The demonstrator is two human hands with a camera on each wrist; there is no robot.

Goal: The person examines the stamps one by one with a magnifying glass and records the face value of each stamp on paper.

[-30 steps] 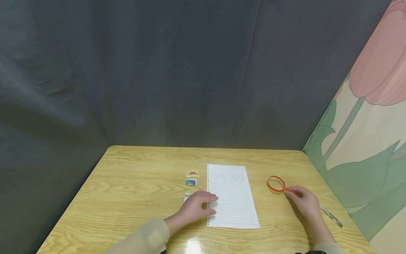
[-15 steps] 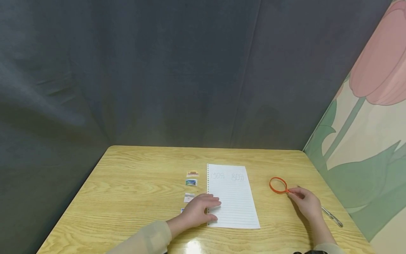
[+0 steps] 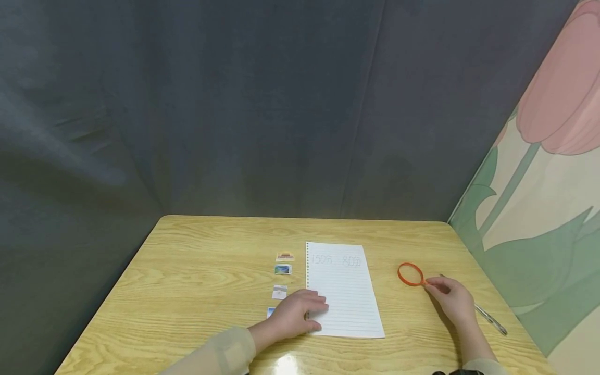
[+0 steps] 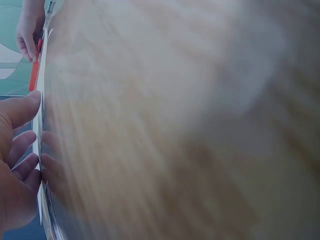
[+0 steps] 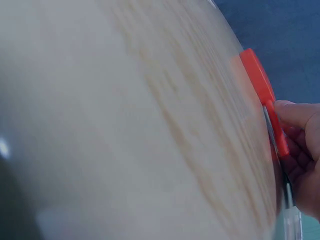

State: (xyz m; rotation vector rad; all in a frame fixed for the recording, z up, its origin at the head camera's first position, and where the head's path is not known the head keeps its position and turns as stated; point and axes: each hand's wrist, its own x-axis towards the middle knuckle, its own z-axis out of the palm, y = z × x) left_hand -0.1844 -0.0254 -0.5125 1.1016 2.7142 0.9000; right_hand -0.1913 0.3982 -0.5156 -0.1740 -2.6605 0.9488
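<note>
My left hand (image 3: 297, 313) rests on the left side of a lined sheet of paper (image 3: 349, 302), its fingers spread and loosely bent, gripping nothing. Handwritten digits are near the sheet's top. On the right, my right hand (image 3: 452, 301) pinches the handle of a red-rimmed magnifying glass (image 5: 257, 75) between thumb and fingers, low over the table. Its round rim points away to the left. Just left of the paper lie small stamps in a column: a yellowish stamp (image 3: 285, 257), a blue-green stamp (image 3: 283, 269), a pale stamp (image 3: 279, 292) and a blue-edged stamp (image 3: 270, 311), partly behind the left hand.
A pen (image 3: 490, 319) lies beside and partly under the right hand. The wood-grain table (image 3: 201, 281) meets a dark curtain (image 3: 281, 130) at the back and a tulip-patterned wall (image 3: 539, 234) on the right.
My left hand has slid slightly toward me and right, uncovering the pale stamp and part of the blue-edged one. The right hand has shifted the magnifying glass slightly right and nearer.
</note>
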